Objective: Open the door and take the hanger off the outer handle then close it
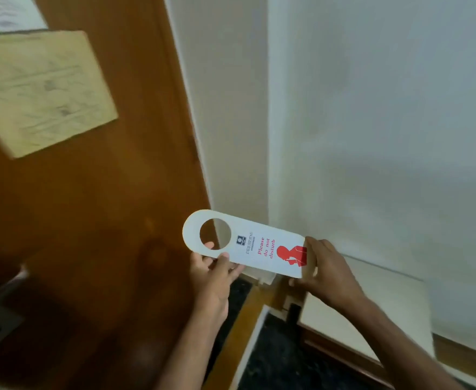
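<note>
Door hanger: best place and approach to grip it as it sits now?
Pinch the flat card of the door hanger at its ends, thumb on the printed face and fingers behind. The left hand comes from below at the rim by the round hole; the right hand takes the squared end by the red figure. Thin and stiff-looking, so edges probably suit best.

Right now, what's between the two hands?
Only the hanger: the head view shows the left hand pinching its hole end and the right hand its printed end.
</note>
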Tool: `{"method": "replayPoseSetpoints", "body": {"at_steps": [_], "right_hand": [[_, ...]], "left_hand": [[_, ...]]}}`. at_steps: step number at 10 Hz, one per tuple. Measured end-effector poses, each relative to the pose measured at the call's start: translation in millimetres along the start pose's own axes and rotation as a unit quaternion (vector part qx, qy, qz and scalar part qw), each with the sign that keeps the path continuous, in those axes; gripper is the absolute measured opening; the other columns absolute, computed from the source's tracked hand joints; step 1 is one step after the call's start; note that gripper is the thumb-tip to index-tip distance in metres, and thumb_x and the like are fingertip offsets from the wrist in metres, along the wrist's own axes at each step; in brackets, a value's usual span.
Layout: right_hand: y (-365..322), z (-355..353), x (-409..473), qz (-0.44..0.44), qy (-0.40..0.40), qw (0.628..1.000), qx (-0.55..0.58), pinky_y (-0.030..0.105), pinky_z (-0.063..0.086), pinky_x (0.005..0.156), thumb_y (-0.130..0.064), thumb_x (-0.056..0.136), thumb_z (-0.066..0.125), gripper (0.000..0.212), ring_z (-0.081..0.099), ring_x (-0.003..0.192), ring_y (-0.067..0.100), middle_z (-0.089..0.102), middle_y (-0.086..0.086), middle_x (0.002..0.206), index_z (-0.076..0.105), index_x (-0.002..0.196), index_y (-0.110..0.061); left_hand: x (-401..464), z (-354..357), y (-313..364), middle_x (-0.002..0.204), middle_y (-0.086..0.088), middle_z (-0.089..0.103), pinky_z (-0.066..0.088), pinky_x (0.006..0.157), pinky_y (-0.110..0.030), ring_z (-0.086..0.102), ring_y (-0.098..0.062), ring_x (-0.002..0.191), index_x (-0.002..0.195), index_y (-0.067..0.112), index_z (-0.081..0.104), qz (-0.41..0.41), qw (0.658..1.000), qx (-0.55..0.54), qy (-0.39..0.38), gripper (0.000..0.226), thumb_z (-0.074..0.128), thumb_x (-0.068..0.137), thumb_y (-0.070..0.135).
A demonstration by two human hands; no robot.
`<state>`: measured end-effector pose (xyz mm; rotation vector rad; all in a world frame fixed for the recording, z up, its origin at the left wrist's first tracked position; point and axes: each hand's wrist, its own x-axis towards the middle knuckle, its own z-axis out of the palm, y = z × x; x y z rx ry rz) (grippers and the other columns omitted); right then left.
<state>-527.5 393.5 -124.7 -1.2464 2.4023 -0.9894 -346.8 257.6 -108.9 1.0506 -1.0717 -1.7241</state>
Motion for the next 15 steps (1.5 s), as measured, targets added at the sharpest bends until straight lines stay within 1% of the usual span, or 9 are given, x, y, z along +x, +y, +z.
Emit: {"method": "replayPoseSetpoints", "body": {"at_steps": [2,4,5,6,7,9,10,13,15], "right_hand": [[140,-50,10,0.082,0.006,0.997,-0.003,0.014,0.038,0.066,-0.036,0.056,0.095,0.089,0.05,0.089,0.005,0.053,-0.009,0.107,0.046,0.13,-0.033],[288,-55,32,0.175,0.011,0.984,0.002,0.032,0.053,0.07,-0.037,0.049,0.095,0.089,0.055,0.088,0.009,0.056,-0.011,0.104,0.037,0.116,-0.042],[340,-36,32,0.21,-0.019,0.978,-0.006,0.037,0.056,0.076,-0.038,0.052,0.094,0.086,0.056,0.094,0.012,0.058,-0.008,0.108,0.041,0.119,-0.038],[408,-3,30,0.264,-0.055,0.963,-0.015,0.038,0.058,0.074,-0.037,0.054,0.093,0.082,0.058,0.094,0.015,0.057,-0.007,0.107,0.041,0.117,-0.037],[458,34,28,0.295,-0.061,0.953,-0.039,0.042,0.059,0.075,-0.034,0.056,0.092,0.083,0.055,0.099,0.019,0.053,0.0,0.114,0.04,0.121,-0.034],[551,119,18,0.388,-0.099,0.909,-0.116,0.04,0.054,0.084,-0.034,0.06,0.095,0.102,0.047,0.114,0.028,0.042,0.012,0.127,0.029,0.136,-0.031],[571,135,16,0.408,-0.134,0.895,-0.117,0.043,0.055,0.089,-0.026,0.064,0.094,0.1,0.046,0.117,0.029,0.041,0.014,0.129,0.031,0.142,-0.027],[563,138,12,0.463,-0.116,0.877,-0.052,0.044,0.056,0.092,-0.002,0.073,0.082,0.094,0.045,0.111,0.027,0.037,0.015,0.13,0.023,0.144,-0.021],[514,90,31,0.383,0.005,0.914,-0.13,0.04,0.047,0.095,-0.033,0.087,0.074,0.065,0.051,0.107,0.025,0.054,0.01,0.125,0.038,0.136,-0.012]], "left_hand": [[22,123,-96,0.113,-0.008,0.077,0.064,0.078,-0.044,0.077,-0.019,0.096,0.131,0.019,0.051,-0.101,0.992,0.031,-0.066,0.047,0.065,0.091,-0.003],[56,205,-204,0.117,-0.006,0.075,0.063,0.074,-0.035,0.074,-0.021,0.102,0.128,0.021,0.056,-0.145,0.97,0.182,-0.065,0.062,0.075,0.078,-0.011],[91,217,-240,0.137,-0.002,0.058,0.057,0.093,-0.045,0.059,-0.025,0.123,0.15,0.026,0.036,-0.077,0.902,0.416,-0.088,0.095,0.077,0.073,-0.012],[129,228,-309,0.137,-0.006,0.053,0.059,0.082,-0.035,0.058,-0.025,0.119,0.149,0.027,0.038,-0.015,0.767,0.598,-0.231,0.093,0.08,0.072,-0.004],[155,230,-368,0.124,-0.004,0.058,0.054,0.068,-0.027,0.061,-0.02,0.104,0.148,0.028,0.038,-0.006,0.698,0.652,-0.297,0.09,0.081,0.073,0.002],[177,216,-498,0.128,-0.011,0.058,0.059,0.082,-0.049,0.06,-0.033,0.111,0.145,0.023,0.039,-0.01,0.607,0.71,-0.356,0.085,0.085,0.073,0.02],[183,211,-529,0.136,-0.013,0.054,0.056,0.089,-0.049,0.054,-0.034,0.121,0.149,0.021,0.033,-0.009,0.534,0.766,-0.359,0.091,0.084,0.076,0.035],[189,216,-545,0.151,-0.02,0.04,0.05,0.099,-0.045,0.044,-0.036,0.135,0.158,0.009,0.011,-0.046,0.466,0.802,-0.371,0.118,0.084,0.073,0.046],[178,257,-472,0.15,-0.019,0.045,0.048,0.103,-0.045,0.047,-0.034,0.133,0.156,0.006,0.02,0.084,0.482,0.791,-0.369,0.102,0.064,0.084,0.063]]}}
